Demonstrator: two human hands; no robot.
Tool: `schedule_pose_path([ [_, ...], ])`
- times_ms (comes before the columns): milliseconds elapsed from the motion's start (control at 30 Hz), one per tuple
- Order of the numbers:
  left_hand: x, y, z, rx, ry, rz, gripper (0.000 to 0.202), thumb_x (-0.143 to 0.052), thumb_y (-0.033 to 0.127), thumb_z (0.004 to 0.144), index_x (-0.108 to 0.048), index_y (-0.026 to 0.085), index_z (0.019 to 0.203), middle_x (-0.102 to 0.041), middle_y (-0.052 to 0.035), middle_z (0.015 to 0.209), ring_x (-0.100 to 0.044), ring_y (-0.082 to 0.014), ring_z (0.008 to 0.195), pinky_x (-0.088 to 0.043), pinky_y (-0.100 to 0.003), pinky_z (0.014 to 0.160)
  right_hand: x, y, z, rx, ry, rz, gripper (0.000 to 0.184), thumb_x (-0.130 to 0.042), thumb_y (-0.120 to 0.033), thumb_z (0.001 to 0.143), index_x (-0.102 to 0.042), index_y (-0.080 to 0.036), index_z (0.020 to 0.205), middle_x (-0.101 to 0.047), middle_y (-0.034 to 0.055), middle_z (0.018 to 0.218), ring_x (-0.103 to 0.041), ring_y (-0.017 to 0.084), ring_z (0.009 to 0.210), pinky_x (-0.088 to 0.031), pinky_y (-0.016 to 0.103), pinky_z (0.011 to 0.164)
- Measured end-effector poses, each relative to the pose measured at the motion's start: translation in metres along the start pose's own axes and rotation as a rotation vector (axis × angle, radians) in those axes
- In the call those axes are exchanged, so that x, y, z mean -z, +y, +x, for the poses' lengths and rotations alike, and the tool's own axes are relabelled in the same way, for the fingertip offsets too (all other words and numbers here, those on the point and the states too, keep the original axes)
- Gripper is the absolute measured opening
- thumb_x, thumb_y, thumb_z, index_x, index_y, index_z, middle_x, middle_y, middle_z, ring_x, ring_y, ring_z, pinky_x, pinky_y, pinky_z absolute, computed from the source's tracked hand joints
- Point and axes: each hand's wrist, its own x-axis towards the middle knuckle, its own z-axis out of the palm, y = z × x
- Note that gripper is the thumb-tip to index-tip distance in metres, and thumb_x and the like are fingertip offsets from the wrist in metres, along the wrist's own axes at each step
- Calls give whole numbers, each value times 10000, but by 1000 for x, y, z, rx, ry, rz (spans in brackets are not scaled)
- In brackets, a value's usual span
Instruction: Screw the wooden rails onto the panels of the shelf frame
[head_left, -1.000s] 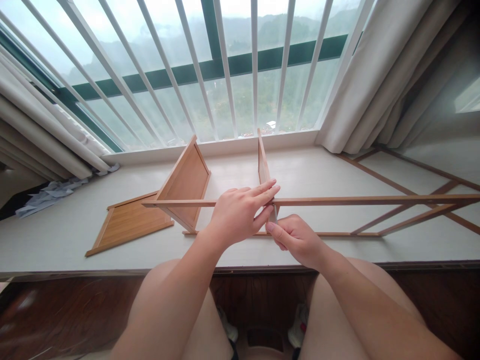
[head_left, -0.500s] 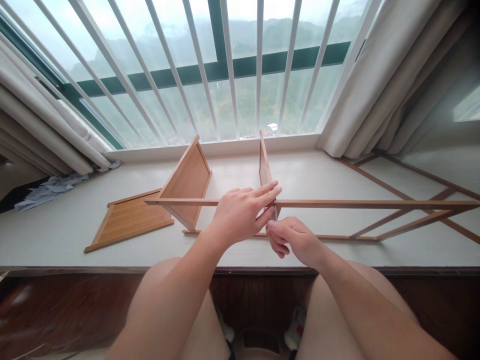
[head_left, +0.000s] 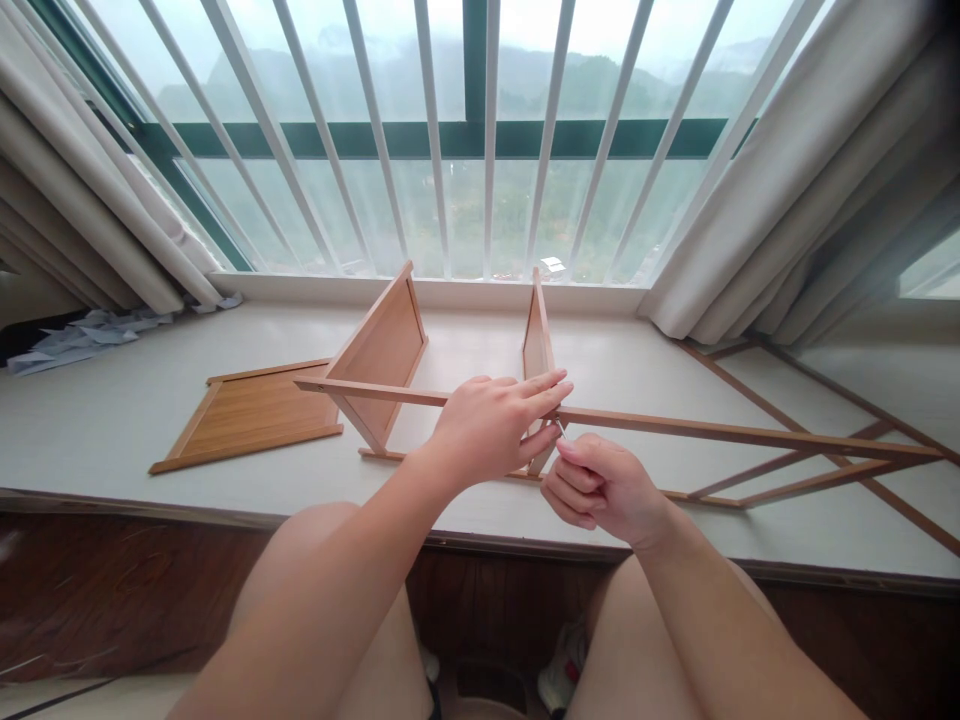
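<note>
A wooden rack frame [head_left: 712,427] lies on its side, with two shelf panels standing up in it: a left one [head_left: 379,365] and a middle one [head_left: 537,330]. My left hand [head_left: 491,425] holds the upper rail beside the middle panel, fingers extended across it and thumb on the near side. Close by, my right hand [head_left: 607,485] is closed around a thin metal hex key [head_left: 561,430]. The key's tip meets the rail at the joint with the middle panel. Most of the key is hidden in my fist.
A loose wooden panel [head_left: 251,412] lies flat at the left on the white window ledge [head_left: 465,520]. Another wooden frame [head_left: 780,405] lies at the right under a curtain [head_left: 780,200]. Crumpled paper pieces [head_left: 90,335] sit far left. White window bars stand behind.
The view has shifted and tilted. My right hand has turned and drawn slightly away from the rail, so the key's shaft now points up at the joint. My left hand stays on the rail.
</note>
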Motion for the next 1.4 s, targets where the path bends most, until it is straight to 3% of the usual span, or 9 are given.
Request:
schedule_pose_path([
  [200, -8, -1, 1, 17, 49, 6, 436, -481, 413, 943, -502, 320, 1369, -488, 7, 1445, -662, -161, 933, -443, -310, 789, -5, 1, 3, -5, 73, -115, 520, -476, -364, 940, -293, -215, 477, -261, -63, 389, -338, 91, 356, -210, 253, 383],
  [433, -15, -1, 0, 41, 104, 22, 385, -478, 406, 952, -544, 314, 1320, -515, 24, 1422, -677, -159, 903, -429, -315, 749, -10, 12, 2, 147, 384, -268, 552, -555, -360, 918, -279, -211, 464, -287, -60, 387, -359, 89, 363, -230, 268, 419],
  [633, -16, -3, 0, 28, 117, 5, 379, -498, 376, 942, -553, 327, 1314, -516, 34, 1418, -677, -159, 914, -418, -307, 746, -11, 18, 6, 253, 502, -269, 549, -553, -378, 924, -289, -209, 472, -313, -55, 398, -373, 93, 382, -254, 270, 430],
  [867, -14, -3, 1, 5, 113, 12, 356, -486, 369, 955, -565, 328, 1300, -524, 33, 1410, -669, -143, 885, -408, -300, 730, -29, 30, 14, 283, 453, 93, 526, -496, -407, 949, -312, -201, 503, -329, -52, 419, -384, 94, 364, -227, 252, 393],
  [1100, -12, -3, 1, -3, 89, 14, 350, -425, 388, 982, -567, 342, 1298, -514, 30, 1423, -661, -131, 903, -418, -284, 731, -41, 32, 17, 232, 329, 466, 525, -415, -434, 983, -284, -195, 535, -302, -56, 450, -306, 84, 362, -195, 228, 367],
  [1400, -7, -2, 1, -41, 69, 80, 375, -393, 349, 1001, -508, 358, 1357, -474, 52, 1458, -609, -126, 922, -421, -286, 748, -41, 35, 20, 255, 387, 388, 534, -425, -441, 983, -308, -190, 527, -323, -52, 432, -314, 85, 361, -196, 233, 385],
])
